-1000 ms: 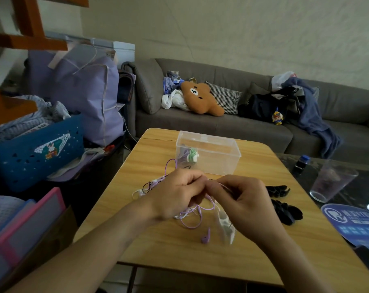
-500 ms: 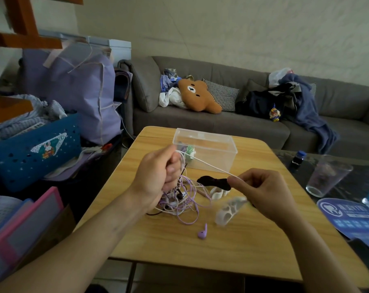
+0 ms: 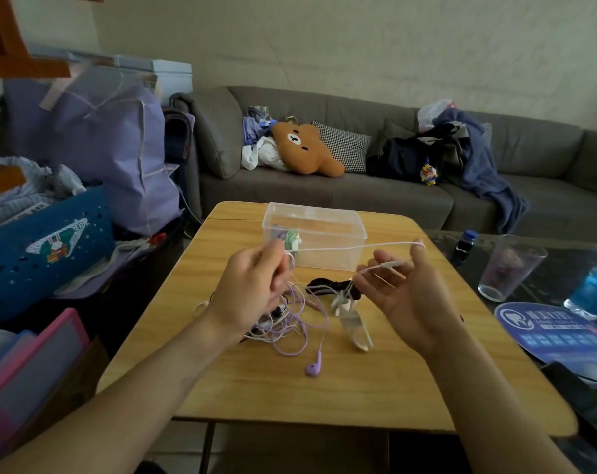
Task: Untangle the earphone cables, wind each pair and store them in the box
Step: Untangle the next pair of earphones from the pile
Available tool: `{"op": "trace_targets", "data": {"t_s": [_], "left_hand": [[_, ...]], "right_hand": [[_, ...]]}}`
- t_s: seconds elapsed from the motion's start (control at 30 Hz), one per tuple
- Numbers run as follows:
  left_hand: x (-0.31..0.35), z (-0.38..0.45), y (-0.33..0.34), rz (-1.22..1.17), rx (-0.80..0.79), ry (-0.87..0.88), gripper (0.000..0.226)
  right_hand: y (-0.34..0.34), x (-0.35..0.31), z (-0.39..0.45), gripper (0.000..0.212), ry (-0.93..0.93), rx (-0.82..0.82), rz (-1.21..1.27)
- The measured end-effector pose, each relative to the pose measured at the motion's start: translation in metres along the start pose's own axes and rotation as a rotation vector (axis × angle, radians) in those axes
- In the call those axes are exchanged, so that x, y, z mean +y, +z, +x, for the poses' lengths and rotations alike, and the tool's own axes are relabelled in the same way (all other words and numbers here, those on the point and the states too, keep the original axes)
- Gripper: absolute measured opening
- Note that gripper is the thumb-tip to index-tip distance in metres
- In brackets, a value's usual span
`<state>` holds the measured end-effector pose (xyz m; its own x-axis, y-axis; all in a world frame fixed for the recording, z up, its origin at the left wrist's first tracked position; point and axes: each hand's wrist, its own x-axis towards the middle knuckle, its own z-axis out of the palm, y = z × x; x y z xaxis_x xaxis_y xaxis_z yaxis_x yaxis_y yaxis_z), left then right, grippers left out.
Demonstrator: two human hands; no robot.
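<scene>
I see two hands over one wooden table (image 3: pixel 375 381). There is one clear box (image 3: pixel 313 241) at the far side of the table, and one small wound green and white bundle (image 3: pixel 292 240) sits inside it at its left end.

I count one white cable (image 3: pixel 345 248) pulled tight in the air between the hands. My left hand (image 3: pixel 252 289) has its fingers curled and pinches one end of this cable. My right hand (image 3: pixel 405 292) is palm up with fingers spread. The cable loops over the tip of one raised right finger (image 3: pixel 417 246), and its small white remote part lies across the other right fingers. From there the white cable hangs down to white pieces just above the table; they are blurred.

Under the left hand lies one tangle of purple cable (image 3: pixel 295 323) mixed with white and dark wires. One purple earbud (image 3: pixel 313 368) lies on the table at the near end of it.

One black thing (image 3: pixel 328 287) lies between the box and the tangle. I cannot tell what it is.
</scene>
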<state>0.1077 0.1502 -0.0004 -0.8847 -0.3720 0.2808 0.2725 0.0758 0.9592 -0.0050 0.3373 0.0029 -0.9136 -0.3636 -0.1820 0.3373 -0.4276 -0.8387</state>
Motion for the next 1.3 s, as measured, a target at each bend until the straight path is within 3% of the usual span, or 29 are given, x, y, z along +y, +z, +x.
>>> {"op": "trace_targets", "data": {"t_s": [0.07,0.2,0.33,0.37,0.47,0.63,0.73,0.8,0.97,1.13,1.2,1.3], "left_hand": [[0.0,-0.002,0.002,0.017,-0.057,-0.01,0.041],[-0.002,-0.001,0.003,0.032,-0.047,-0.021,0.04],[-0.003,0.006,-0.002,-0.021,0.078,0.0,0.043],[-0.003,0.007,-0.004,-0.053,0.117,-0.01,0.045],[0.001,0.012,-0.012,-0.291,0.179,-0.127,0.043],[0.012,0.016,-0.03,-0.855,0.129,-0.361,0.04],[0.017,0.018,-0.04,-0.992,0.109,-0.287,0.024],[0.022,0.02,-0.05,-1.008,0.18,-0.228,0.017],[0.024,0.02,-0.062,-0.925,0.483,-0.231,0.026],[0.014,0.022,-0.049,-0.771,0.669,-0.222,0.02],[0.013,0.023,-0.042,-0.582,0.717,-0.202,0.015],[0.003,0.017,-0.028,-0.056,0.683,-0.109,0.01]], "right_hand": [[0.001,-0.003,0.0,0.063,0.021,0.031,0.121],[-0.002,-0.001,0.006,0.058,-0.116,0.051,0.133],[0.001,-0.001,0.002,0.017,-0.327,0.015,0.004],[0.002,-0.001,0.0,0.023,-0.375,0.005,-0.062],[0.004,-0.001,-0.003,0.037,-0.465,-0.041,-0.204],[0.01,0.004,-0.007,0.034,-0.433,-0.197,-0.218],[0.015,0.009,-0.012,0.028,-0.396,-0.301,-0.368],[0.019,0.014,-0.016,0.04,-0.353,-0.348,-0.545],[0.03,0.028,-0.026,0.056,-0.268,-0.512,-1.15],[0.041,0.035,-0.035,0.054,-0.124,-0.762,-1.261],[0.046,0.038,-0.037,0.054,-0.148,-0.799,-1.253],[0.05,0.039,-0.036,0.055,-0.142,-0.836,-1.149]]}}
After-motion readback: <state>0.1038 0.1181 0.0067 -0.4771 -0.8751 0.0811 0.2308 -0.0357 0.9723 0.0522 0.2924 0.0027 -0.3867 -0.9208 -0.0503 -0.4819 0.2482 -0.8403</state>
